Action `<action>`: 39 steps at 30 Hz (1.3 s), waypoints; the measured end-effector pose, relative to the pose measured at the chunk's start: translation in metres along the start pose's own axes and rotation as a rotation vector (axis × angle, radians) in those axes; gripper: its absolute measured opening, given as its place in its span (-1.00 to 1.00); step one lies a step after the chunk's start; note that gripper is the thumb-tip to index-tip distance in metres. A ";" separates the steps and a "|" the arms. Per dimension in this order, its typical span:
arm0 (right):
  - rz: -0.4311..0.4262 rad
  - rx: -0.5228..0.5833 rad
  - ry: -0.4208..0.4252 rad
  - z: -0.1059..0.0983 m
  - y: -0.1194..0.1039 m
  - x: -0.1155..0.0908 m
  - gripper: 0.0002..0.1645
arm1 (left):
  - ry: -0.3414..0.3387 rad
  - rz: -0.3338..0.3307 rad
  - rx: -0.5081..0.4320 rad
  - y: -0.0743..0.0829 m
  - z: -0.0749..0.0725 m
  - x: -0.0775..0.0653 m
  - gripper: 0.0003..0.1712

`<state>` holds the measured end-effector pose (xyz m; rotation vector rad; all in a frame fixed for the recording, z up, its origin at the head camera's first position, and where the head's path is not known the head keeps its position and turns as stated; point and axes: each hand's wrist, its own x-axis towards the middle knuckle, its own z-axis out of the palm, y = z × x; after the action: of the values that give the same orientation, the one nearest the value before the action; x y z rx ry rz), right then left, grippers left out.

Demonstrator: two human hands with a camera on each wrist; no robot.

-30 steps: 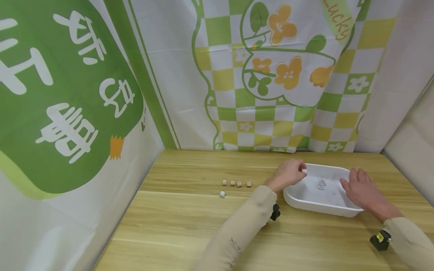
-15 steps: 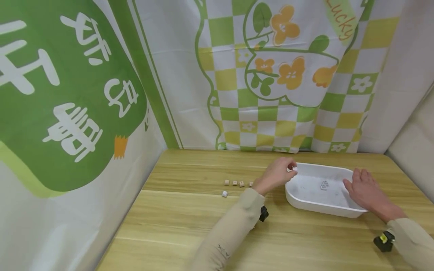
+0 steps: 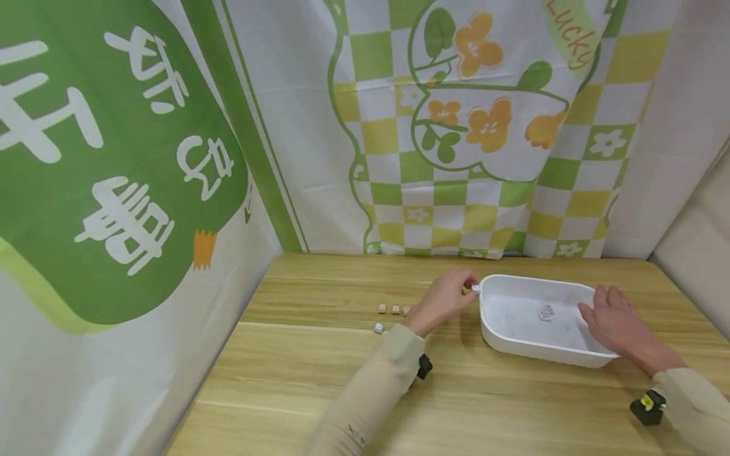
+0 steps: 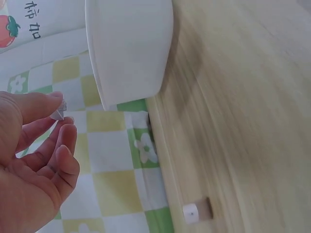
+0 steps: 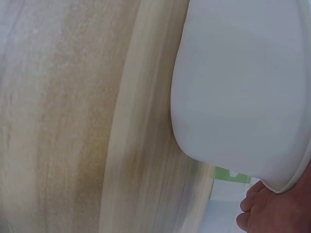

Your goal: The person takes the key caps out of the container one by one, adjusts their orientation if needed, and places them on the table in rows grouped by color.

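Note:
In the head view my left hand (image 3: 447, 297) pinches a small whitish keycap (image 3: 476, 288) between thumb and fingertips, just outside the left end of the white tray (image 3: 542, 354). The left wrist view shows this pale keycap (image 4: 59, 110) at the fingertips, its legend too blurred to read. My right hand (image 3: 616, 323) rests on the tray's right rim, thumb over the inside and fingers extended. Several keycaps (image 3: 545, 312) lie together on the tray floor. On the table left of my hand sit beige keycaps (image 3: 396, 310) in a row, partly hidden by the hand.
One white keycap (image 3: 379, 328) lies in front of the row. The wooden table (image 3: 319, 367) ends at a patterned cloth (image 3: 433, 209) hanging behind it. Another printed cloth (image 3: 142, 209) hangs along the left side.
My left hand has moved left, from the tray's left rim to just outside it, still pinching the keycap. It now covers the right end of the row. My right hand stays on the rim.

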<state>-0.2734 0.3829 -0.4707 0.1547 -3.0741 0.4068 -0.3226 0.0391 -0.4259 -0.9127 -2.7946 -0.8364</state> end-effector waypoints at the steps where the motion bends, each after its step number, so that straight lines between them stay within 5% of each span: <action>1: -0.005 0.003 0.009 0.001 0.002 0.000 -0.03 | -0.002 -0.001 -0.008 -0.001 -0.001 -0.002 -0.80; 19: -0.029 -0.017 0.035 0.000 0.001 -0.003 -0.12 | -0.042 -0.058 -0.055 -0.027 -0.009 -0.043 -0.85; 39: 0.006 0.011 -0.035 -0.005 -0.005 -0.003 -0.01 | -0.063 -0.085 0.020 -0.073 -0.026 -0.077 -0.92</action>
<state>-0.2695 0.3793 -0.4644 0.1538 -3.1079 0.4254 -0.3031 -0.0638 -0.4572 -0.8367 -2.9092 -0.8025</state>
